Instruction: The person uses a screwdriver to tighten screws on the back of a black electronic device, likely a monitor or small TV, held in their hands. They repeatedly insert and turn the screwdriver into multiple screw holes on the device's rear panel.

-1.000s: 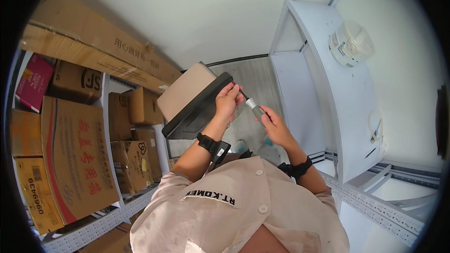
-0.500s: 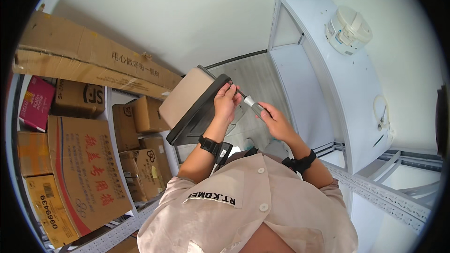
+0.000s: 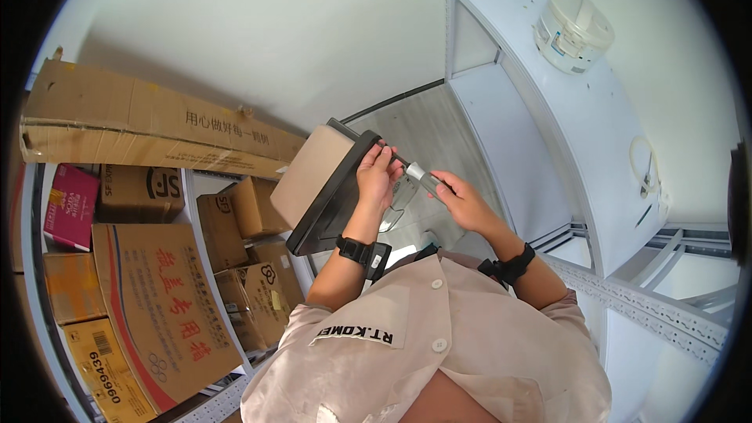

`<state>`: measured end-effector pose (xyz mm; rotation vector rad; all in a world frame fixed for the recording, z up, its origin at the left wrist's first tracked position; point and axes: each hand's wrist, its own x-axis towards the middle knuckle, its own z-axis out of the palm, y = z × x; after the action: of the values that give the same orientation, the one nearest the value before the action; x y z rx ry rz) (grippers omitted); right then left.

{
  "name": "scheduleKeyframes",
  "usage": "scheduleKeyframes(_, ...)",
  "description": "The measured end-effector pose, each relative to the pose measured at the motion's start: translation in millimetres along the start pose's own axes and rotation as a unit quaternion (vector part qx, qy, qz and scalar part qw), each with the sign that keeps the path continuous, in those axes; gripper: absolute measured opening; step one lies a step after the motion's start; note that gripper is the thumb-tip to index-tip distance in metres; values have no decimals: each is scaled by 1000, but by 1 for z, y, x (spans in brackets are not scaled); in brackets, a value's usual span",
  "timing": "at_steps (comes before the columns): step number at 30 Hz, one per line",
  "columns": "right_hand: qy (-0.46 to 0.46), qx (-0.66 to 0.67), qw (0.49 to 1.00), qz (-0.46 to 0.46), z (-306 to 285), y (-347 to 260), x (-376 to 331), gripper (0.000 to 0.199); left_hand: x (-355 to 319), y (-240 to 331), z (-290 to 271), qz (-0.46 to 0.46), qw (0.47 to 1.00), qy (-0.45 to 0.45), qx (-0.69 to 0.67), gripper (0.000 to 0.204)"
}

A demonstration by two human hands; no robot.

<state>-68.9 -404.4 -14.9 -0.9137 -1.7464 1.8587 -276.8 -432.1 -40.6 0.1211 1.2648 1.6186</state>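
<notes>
In my right hand [image 3: 462, 200], the closed fingers grip the grey handle of a screwdriver [image 3: 427, 178]. Its shaft runs up and left to my left hand [image 3: 377, 172], whose thumb and fingers are pinched together at the shaft's far end. Whatever those fingertips pinch is too small to make out. They sit against the corner of a black-rimmed, beige block-shaped piece [image 3: 313, 164], which looks like a padded seat tipped on its side. Its dark underside faces me, partly covered by my left forearm.
Cardboard boxes [image 3: 164, 298] fill the shelves at left, with a long carton [image 3: 157, 121] lying on top. White shelving [image 3: 564, 117] curves along the right, bearing a clear plastic bucket [image 3: 574, 31] and a loop of pale cord [image 3: 644, 164]. Grey floor [image 3: 423, 125] shows beyond the seat-like piece.
The whole view has tilted slightly, so the left shelves sit lower and the bucket higher. Both hands keep their hold, with the screwdriver still at the black rim's corner.
</notes>
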Motion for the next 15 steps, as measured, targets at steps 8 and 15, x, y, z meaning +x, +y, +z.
scheduleKeyframes(8, -16, 23, 999, 30, -1, -12, 1, 37, 0, 2, -2, -6, 1000, -6, -2, 14)
scheduleKeyframes(15, -13, 31, 998, 57, -1, -12, 4, 37, 1, 6, 0, -17, 1000, -2, -11, 15)
